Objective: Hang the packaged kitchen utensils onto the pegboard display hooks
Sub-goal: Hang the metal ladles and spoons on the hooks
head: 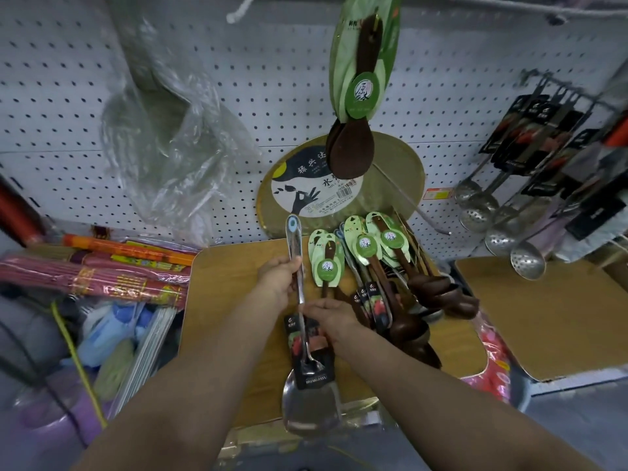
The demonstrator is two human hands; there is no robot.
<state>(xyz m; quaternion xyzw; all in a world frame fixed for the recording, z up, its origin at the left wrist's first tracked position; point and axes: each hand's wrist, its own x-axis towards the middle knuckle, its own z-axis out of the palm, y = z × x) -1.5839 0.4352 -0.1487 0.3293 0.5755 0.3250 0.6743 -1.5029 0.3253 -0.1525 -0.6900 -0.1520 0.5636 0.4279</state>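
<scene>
A steel spatula with a dark card label is held up over the wooden table. My left hand grips its handle high up, and my right hand pinches the handle just above the label. To the right a pile of packaged wooden spoons with green cards lies on the table. More wooden spoons hang from a hook on the white pegboard. Steel skimmers with black cards hang on hooks at the right.
A round bamboo board leans against the pegboard behind the pile. A crumpled clear plastic bag hangs at the left. Bundles of incense sticks and mixed goods fill the left side. A second wooden surface lies at the right.
</scene>
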